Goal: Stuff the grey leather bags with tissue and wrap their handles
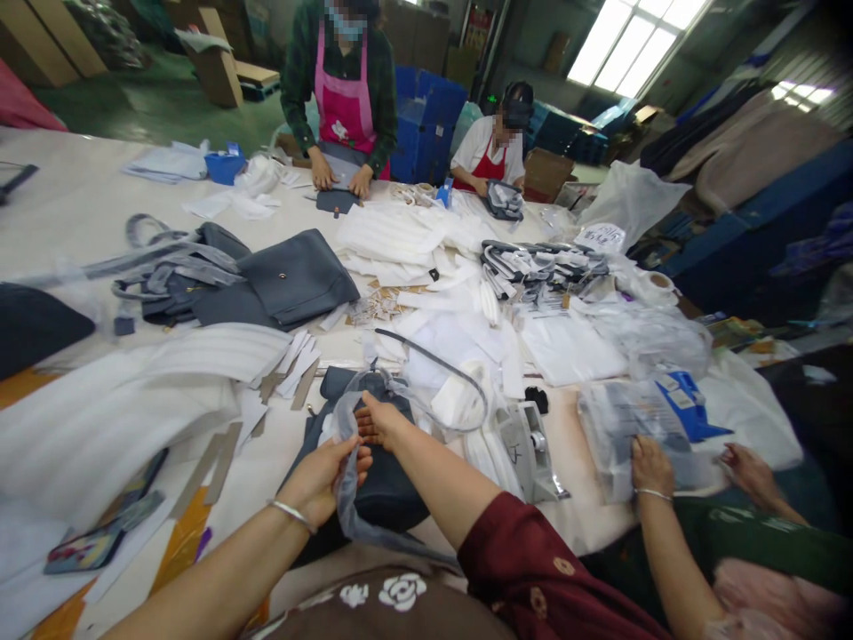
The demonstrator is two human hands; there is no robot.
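A dark grey bag (383,493) lies on the table right in front of me, partly wrapped in a clear plastic sleeve (346,498). My left hand (326,480), with a silver bangle at the wrist, is closed on the edge of that plastic sleeve. My right hand (375,418) reaches forward over the bag and grips the plastic near the bag's top, its fingers curled. A grey strap (433,360) arcs just beyond my right hand.
More grey bags (293,276) and straps lie at the left. White foam sheets (200,356) and paper cover the middle. A tape dispenser (530,440) sits to my right. A neighbour's hands (653,467) rest on a plastic packet at the right. Two people work at the far side.
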